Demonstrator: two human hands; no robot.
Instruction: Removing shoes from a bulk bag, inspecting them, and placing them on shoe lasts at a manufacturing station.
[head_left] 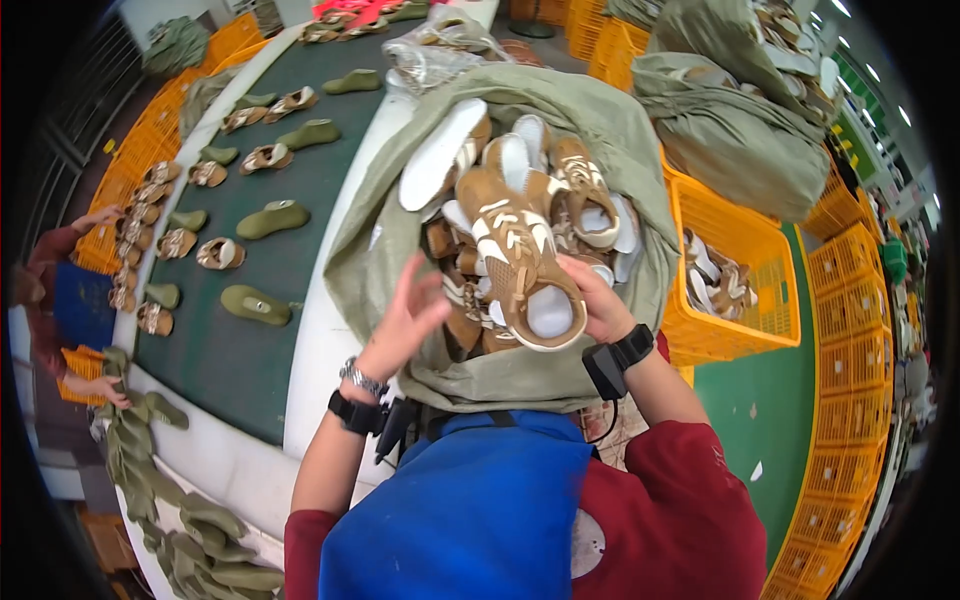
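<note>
The right hand [603,305] grips a brown sneaker [507,232]; left of it, the left hand [404,318] hovers, fingers parted, green sack [590,110] beneath both

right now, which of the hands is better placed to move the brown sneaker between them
Probably the right hand: it holds the brown sneaker beside its opening, while the left hand is open and holding nothing.

Bright, even indoor light fills the view, with ceiling lamps [904,117] glowing at upper right and shadows soft. The left hand [405,315] looks blurred; toward the black fisheye rim, stacked orange crates [848,368] curve.
</note>
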